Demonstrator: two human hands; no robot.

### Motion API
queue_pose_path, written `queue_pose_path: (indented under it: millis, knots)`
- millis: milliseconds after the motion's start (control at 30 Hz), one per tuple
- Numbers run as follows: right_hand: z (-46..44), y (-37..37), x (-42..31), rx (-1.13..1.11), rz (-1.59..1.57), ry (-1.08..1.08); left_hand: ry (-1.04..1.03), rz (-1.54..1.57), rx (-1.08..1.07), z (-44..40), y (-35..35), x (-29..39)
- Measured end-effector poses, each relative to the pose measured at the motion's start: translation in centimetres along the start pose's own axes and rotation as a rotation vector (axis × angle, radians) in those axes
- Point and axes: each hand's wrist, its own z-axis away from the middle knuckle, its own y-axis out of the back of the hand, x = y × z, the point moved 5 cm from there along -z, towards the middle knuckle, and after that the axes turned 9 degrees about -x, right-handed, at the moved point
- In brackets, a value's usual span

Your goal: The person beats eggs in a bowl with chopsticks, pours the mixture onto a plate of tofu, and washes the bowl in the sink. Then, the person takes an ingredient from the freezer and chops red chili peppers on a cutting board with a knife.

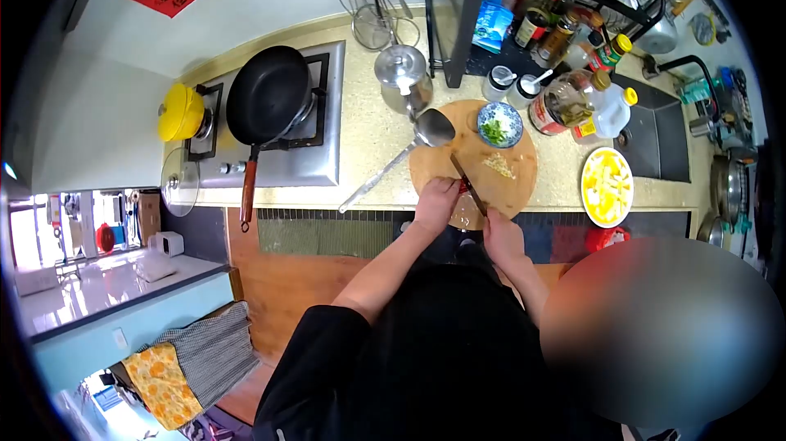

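My right hand (503,236) is closed around the handle of a kitchen knife (468,183), whose dark blade slants across the round wooden cutting board (520,191). Just left of the blade, the bent fingers of my left hand (438,202) press a small red piece, seemingly a chili (464,187), onto the board; my fingers cover most of it. Chopped pale bits (498,166), like minced garlic, lie right of the knife. At the board's far edge stands a blue-patterned bowl (511,140) with chopped greens and something white. The head of a metal ladle (434,127) overlaps the board's left edge.
A black wok (266,97) and a yellow pot (180,112) sit on the stove at left. Behind the board is a metal pot (401,72). Bottles (569,101) and seasoning jars (498,83) crowd the right, near a plate of yellow pieces (607,187) and the sink (655,134).
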Motion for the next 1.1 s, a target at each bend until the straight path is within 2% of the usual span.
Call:
queue_pose_path:
  millis: [167,233,333,533,667,733,1033,1100]
  knots:
    - [-0.4,0.9,0.6,-0.055,-0.003,-0.060,0.037,0.051,-0.049,-0.2,0.1,0.4]
    - [-0.5,1.2,0.8,-0.011,-0.027,-0.001,-0.009,0.032,-0.019,-0.2,-0.5,0.0]
    - [-0.8,0.9,1.2,-0.085,-0.027,-0.055,-0.007,0.076,-0.023,-0.8,0.3,0.6]
    - [-0.4,2.0,0.3,-0.040,-0.038,-0.013,-0.043,0.049,0.005,-0.9,0.9,0.9]
    - [-0.5,1.4,0.2,-0.091,-0.015,-0.004,-0.086,0.040,-0.015,-1.1,0.2,0.8]
    - [-0.6,0.9,0.2,-0.153,0.021,-0.026,-0.096,0.010,-0.031,-1.3,-0.2,0.7]
    - [-1.1,-0.3,0.2,-0.181,0.130,-0.001,-0.090,-0.049,-0.158,-1.4,-1.2,0.0]
    - [-1.6,-0.7,0.3,-0.256,0.119,-0.038,-0.090,-0.044,-0.189,-1.5,-1.3,-0.1]
